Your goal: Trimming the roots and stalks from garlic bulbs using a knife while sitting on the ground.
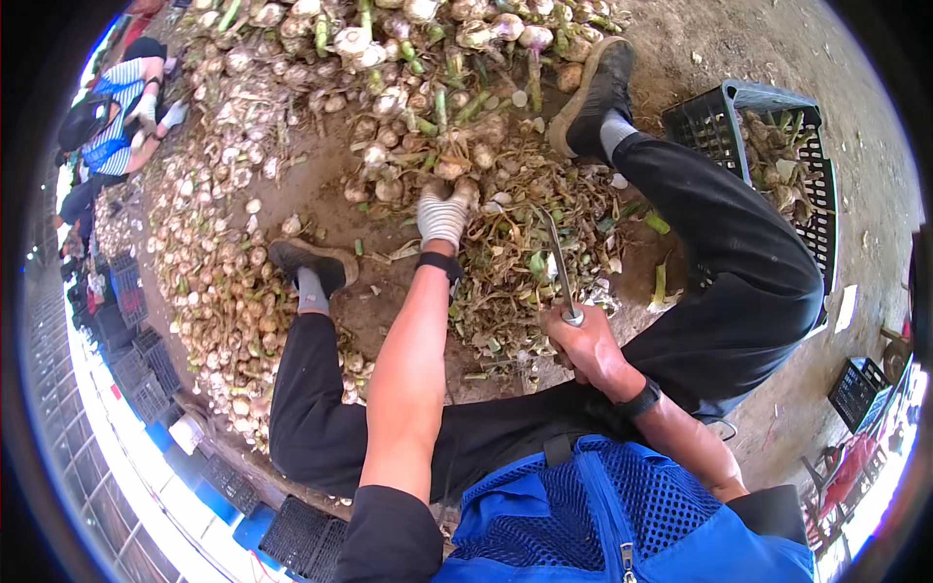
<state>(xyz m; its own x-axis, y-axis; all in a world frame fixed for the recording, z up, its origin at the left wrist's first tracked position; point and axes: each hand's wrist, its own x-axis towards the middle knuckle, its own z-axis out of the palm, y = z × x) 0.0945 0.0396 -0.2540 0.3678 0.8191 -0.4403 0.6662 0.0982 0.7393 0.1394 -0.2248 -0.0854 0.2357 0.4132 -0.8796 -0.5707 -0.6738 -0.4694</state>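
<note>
My left hand, in a white ribbed glove, reaches into the near edge of a heap of garlic. Its fingertips touch a garlic bulb with dry brownish skin; whether they grip it is hidden. Bare of any glove, my right hand is closed round the handle of a knife. The knife's long thin blade points away from me and hooks at its tip. Below the blade lies a pile of garlic leaf and skin trimmings, between my legs.
Loose garlic bulbs cover the ground at left. Beside my right leg stands a black plastic crate holding garlic trimmings. A person in striped clothing crouches at the far left. More crates line the lower left edge.
</note>
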